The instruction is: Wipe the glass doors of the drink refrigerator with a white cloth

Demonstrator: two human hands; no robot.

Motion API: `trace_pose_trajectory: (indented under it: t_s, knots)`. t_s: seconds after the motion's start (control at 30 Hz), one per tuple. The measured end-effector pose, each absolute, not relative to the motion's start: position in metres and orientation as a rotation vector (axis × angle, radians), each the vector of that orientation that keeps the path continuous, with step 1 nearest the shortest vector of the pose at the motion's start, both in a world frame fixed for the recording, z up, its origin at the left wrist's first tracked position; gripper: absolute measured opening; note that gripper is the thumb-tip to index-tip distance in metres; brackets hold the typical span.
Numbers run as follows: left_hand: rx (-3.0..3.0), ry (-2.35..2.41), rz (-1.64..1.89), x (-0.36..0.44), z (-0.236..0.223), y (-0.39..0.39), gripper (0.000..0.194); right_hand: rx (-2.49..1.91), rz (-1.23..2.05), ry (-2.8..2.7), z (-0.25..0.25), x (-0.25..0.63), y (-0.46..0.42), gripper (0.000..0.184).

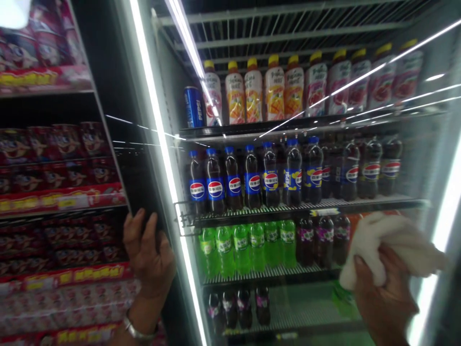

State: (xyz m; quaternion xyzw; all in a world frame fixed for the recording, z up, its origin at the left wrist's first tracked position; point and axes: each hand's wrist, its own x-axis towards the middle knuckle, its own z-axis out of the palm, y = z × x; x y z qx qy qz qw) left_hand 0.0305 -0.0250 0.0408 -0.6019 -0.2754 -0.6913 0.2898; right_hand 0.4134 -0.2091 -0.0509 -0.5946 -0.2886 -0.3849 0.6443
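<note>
1. While red snack packs [54, 187] fill the store shelves at far left, the left hand [149, 250] is clenched around the dark edge of the cooler door [144, 158], fingers hooked over it and the thumb on the near face; a metal bracelet [139, 331] circles the wrist below.
2. Just right of that hand runs the lit white strip [162, 144] of the door frame, and beyond it lie the wire shelves of the cooler.
3. On the upper shelf a blue can [193, 106] stands beside a row of yellow-capped juice bottles [273, 89]; below them a row of blue-capped cola bottles [252, 178]; lower again green soda bottles [248, 245] next to dark purple-labelled bottles [320, 238].
4. At lower right, the right hand [382, 298] grasps a bunched white cloth [389, 245], the thumb pressed over its lower fold; the cloth sits above the hand, against the glass pane [396, 144], in front of the shelf of dark bottles and partly covering them.
5. Reflected light streaks cross the glass, blurring the bottles at far right.
</note>
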Motion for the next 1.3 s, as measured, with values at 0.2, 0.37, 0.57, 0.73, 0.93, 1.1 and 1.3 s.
trace_pose_trajectory:
  t_s: [0.2, 0.37, 0.57, 0.73, 0.93, 1.1, 1.3]
  knots:
    - [-1.62, -0.718, -1.87, 0.029, 0.038, -0.023, 0.065, -1.193, -0.995, -1.079, -0.048, 0.362, -0.193, 0.031]
    - [-1.638, -0.687, -1.865, 0.028, 0.037, -0.024, 0.066, -1.088, -1.04, -1.373, -0.041, 0.319, -0.181, 0.023]
    - [-1.645, -0.667, -1.859, 0.029, 0.039, -0.026, 0.064, -1.042, -1.118, -1.665, -0.045, 0.275, -0.16, 0.028]
    - [-1.647, -0.644, -1.866, 0.029, 0.04, -0.028, 0.06, -0.825, -1.04, -1.474, -0.037, 0.223, -0.13, 0.031]
    - [-1.685, -0.601, -1.862, 0.028, 0.039, -0.027, 0.058, -0.648, -1.019, -1.422, -0.003, 0.188, -0.117, 0.037]
    - [-1.72, -0.579, -1.875, 0.024, 0.036, -0.027, 0.046, -0.647, -0.966, -1.6, 0.018, 0.186, -0.12, 0.033]
    - [-1.733, -0.569, -1.828, 0.022, 0.036, -0.027, 0.048, -0.622, -0.944, -1.759, 0.04, 0.195, -0.12, 0.023]
